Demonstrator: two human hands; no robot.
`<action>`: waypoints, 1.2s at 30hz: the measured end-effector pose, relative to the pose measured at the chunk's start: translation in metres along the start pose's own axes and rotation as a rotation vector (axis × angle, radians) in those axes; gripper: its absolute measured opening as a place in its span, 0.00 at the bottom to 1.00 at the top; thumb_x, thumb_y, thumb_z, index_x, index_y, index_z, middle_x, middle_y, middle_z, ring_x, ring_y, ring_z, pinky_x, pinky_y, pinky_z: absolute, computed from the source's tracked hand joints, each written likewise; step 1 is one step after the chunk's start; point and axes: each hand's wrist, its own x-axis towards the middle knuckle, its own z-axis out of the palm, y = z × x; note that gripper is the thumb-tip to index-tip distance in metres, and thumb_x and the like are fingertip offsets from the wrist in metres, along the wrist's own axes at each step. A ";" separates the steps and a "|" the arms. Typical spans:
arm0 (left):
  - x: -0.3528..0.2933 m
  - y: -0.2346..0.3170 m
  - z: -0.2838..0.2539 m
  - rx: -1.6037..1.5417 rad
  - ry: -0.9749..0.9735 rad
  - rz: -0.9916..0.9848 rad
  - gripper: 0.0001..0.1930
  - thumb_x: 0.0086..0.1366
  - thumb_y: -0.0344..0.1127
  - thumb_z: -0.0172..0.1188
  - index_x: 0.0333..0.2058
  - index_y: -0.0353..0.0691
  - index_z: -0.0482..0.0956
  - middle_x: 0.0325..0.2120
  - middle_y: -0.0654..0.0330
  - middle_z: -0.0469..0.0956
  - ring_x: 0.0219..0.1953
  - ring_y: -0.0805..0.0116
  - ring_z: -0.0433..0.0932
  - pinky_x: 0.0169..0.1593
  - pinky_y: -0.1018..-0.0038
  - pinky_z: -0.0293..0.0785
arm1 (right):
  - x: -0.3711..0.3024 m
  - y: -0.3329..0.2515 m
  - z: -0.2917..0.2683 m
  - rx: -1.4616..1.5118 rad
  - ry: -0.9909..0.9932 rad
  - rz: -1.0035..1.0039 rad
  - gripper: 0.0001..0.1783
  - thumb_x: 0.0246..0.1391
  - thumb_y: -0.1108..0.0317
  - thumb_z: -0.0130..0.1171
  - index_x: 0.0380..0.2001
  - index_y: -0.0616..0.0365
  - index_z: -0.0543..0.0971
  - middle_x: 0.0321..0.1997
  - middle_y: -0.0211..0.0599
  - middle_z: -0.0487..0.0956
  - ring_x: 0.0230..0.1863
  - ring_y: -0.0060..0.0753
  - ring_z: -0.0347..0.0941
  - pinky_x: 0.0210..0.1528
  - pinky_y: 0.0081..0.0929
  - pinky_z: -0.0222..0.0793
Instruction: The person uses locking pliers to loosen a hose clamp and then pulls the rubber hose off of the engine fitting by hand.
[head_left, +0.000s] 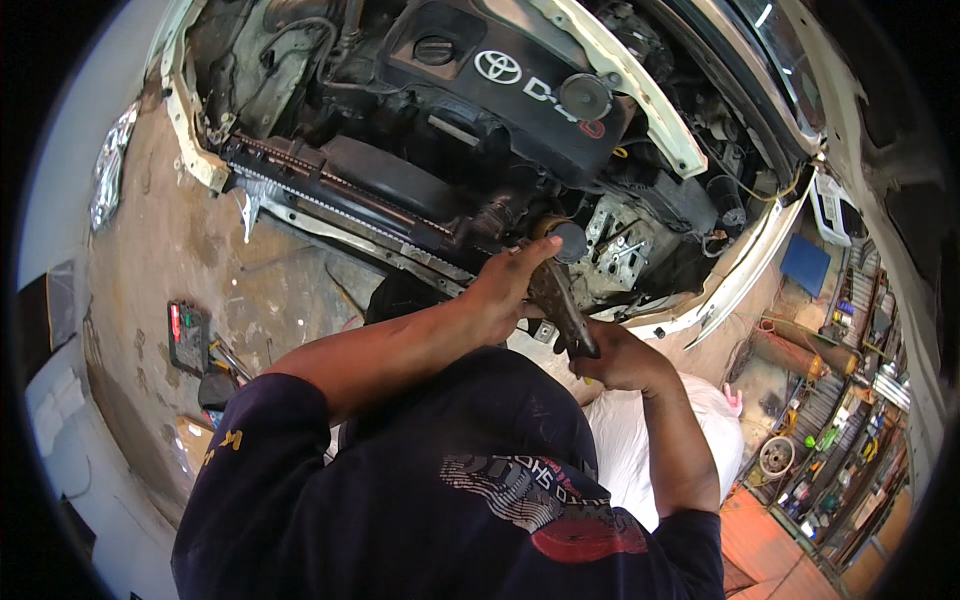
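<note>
Between my hands, over the front of an open engine bay, I hold a long, dark, grimy part (562, 308) at a slant; its exact kind does not show. My left hand (505, 290) grips its upper end, with the thumb stretched along the top. Around the lower end my right hand (622, 357) is closed, and most of those fingers are hidden. Just past my left thumb is a round dark cap (569, 242). A pale metal bracket plate (612, 250) sits in the bay to the right of the part.
A black engine cover (470, 75) lies across the engine, with the long radiator (340, 195) before it. The cream body frame (665, 120) crosses the bay. At left, an open tool case (188, 338) rests on the floor. A white sack (690, 430) and cluttered tool shelves (850, 400) are at right.
</note>
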 end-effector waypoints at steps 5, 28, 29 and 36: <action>0.011 -0.021 0.003 -0.078 -0.055 0.106 0.18 0.67 0.45 0.70 0.50 0.46 0.76 0.39 0.64 0.78 0.47 0.64 0.81 0.57 0.55 0.75 | 0.010 -0.005 -0.021 0.386 -0.106 0.046 0.40 0.47 0.78 0.61 0.67 0.65 0.67 0.55 0.46 0.80 0.56 0.38 0.80 0.53 0.38 0.80; 0.060 -0.046 0.009 -0.648 -0.256 0.265 0.23 0.64 0.49 0.71 0.49 0.43 0.73 0.41 0.57 0.79 0.43 0.53 0.83 0.48 0.50 0.81 | 0.058 -0.031 -0.081 0.247 -0.219 0.099 0.68 0.40 0.79 0.63 0.81 0.43 0.37 0.78 0.51 0.58 0.73 0.48 0.64 0.67 0.37 0.68; 0.063 -0.047 0.012 -0.645 -0.239 0.312 0.25 0.64 0.49 0.70 0.51 0.43 0.73 0.42 0.56 0.80 0.45 0.54 0.83 0.52 0.50 0.80 | 0.061 -0.034 -0.080 0.102 -0.197 0.078 0.68 0.39 0.79 0.63 0.81 0.43 0.37 0.78 0.51 0.58 0.73 0.48 0.64 0.68 0.34 0.67; 0.071 -0.046 0.015 -0.694 -0.244 0.383 0.25 0.63 0.47 0.70 0.52 0.42 0.72 0.43 0.54 0.80 0.47 0.54 0.82 0.56 0.50 0.78 | 0.067 -0.045 -0.091 0.073 -0.203 0.091 0.69 0.35 0.83 0.58 0.81 0.50 0.36 0.76 0.53 0.62 0.73 0.46 0.65 0.72 0.36 0.63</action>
